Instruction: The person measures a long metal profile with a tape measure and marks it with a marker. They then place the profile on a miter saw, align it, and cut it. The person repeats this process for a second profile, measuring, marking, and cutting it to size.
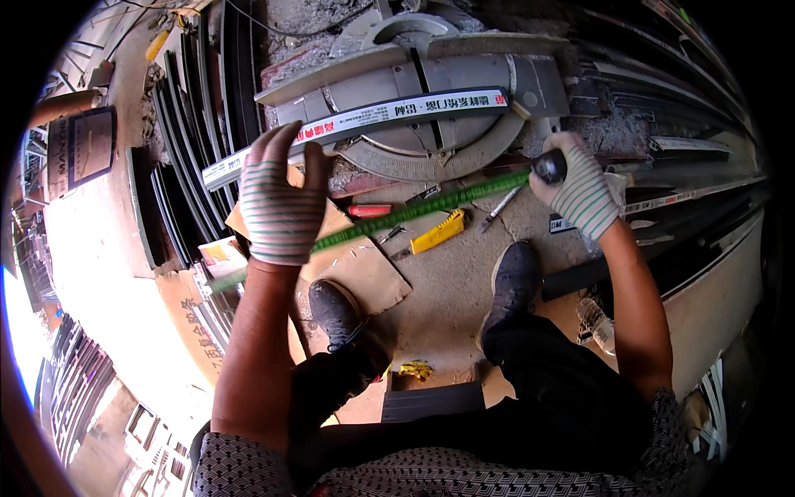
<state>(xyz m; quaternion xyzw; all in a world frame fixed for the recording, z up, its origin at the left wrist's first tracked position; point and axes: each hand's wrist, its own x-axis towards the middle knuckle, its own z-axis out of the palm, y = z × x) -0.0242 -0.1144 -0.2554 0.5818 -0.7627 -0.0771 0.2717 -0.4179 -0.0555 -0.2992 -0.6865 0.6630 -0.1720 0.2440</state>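
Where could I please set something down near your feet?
Bare floor shows between the shoes, right of the cardboard and below the yellow knife. It is crowded left, with black strips, and along the green tape, with the knife and a red tool.

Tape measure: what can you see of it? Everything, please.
The tape measure has a dark, rounded, glossy case in the gloved right hand. Its long, thin green blade, perhaps coated metal, bears darker marks, too blurred to read. It is pulled out, slanting down toward the picture's left, crossing in front of the cardboard and passing behind the left hand at the wrist. The far end is blurred; whether the left hand touches the blade can't be told.
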